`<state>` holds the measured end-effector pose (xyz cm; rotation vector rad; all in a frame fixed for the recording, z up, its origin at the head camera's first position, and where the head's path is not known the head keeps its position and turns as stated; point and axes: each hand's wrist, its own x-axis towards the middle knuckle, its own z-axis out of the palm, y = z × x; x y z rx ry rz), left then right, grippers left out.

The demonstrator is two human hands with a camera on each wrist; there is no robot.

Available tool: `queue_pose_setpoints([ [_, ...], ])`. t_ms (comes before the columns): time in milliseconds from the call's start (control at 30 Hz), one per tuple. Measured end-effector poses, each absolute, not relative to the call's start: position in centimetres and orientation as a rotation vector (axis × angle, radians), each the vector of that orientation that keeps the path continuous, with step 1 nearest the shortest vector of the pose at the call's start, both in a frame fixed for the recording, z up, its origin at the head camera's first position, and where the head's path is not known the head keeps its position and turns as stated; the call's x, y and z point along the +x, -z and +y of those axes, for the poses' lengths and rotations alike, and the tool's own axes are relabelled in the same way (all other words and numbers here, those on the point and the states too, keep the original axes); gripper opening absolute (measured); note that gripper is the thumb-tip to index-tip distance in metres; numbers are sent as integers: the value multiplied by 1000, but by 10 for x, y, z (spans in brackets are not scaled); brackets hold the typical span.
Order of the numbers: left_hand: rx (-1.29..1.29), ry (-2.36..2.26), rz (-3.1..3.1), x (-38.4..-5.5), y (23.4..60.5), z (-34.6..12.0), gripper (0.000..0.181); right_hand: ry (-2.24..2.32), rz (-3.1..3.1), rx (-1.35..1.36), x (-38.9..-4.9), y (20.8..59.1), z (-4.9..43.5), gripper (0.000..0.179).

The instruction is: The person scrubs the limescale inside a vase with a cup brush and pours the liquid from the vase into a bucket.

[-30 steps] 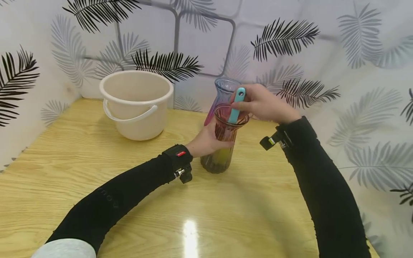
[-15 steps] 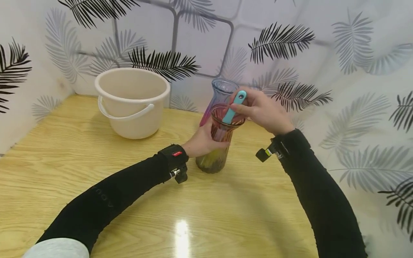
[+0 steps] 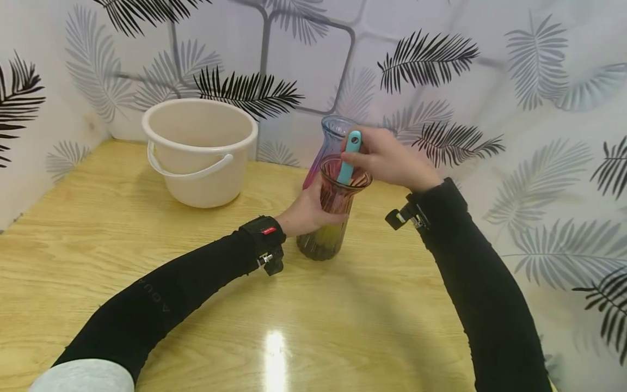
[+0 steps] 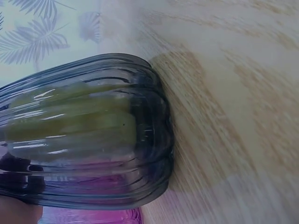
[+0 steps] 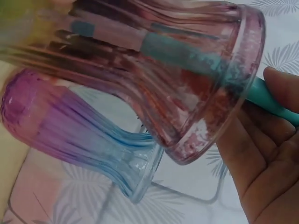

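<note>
My left hand [image 3: 305, 215] grips a ribbed glass vase [image 3: 317, 249] around its middle; the vase tilts slightly, its reddish flared mouth toward the upper right and its grey base at the table. My right hand [image 3: 389, 159] pinches the turquoise handle of a sponge bottle brush [image 3: 349, 155] above the mouth. Through the glass in the left wrist view, the brush's yellow sponge head [image 4: 74, 119] shows near the base. In the right wrist view, the handle runs down through the reddish neck. Behind it stands a second glass vase [image 5: 88, 128], blue at the mouth and magenta below, partly hidden in the head view.
A cream bucket [image 3: 208, 188] with its white handle hanging at the front stands at the back left of the wooden table [image 3: 206, 326]. A leaf-patterned wall covering [image 3: 431, 98] rises right behind the vases and bucket.
The brush handle leaned further right half a second ago and stands more upright now, the right hand having shifted a little left and up. My left hand keeps its hold on the vase.
</note>
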<state>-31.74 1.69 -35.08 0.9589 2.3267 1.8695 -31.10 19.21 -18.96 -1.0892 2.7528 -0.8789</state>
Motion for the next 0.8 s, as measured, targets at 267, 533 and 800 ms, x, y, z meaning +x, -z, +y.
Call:
queue_pose_setpoints([
  [267, 938, -1842, 2361, -319, 350, 16, 95, 1148, 2608, -956, -317, 192, 201, 19],
  [533, 940, -1869, 2343, -317, 353, 16, 91, 1381, 2565, -905, -307, 205, 208, 26],
  [800, 912, -1855, 2338, -317, 353, 16, 91, 1180, 2750, -1120, -305, 209, 201, 15],
])
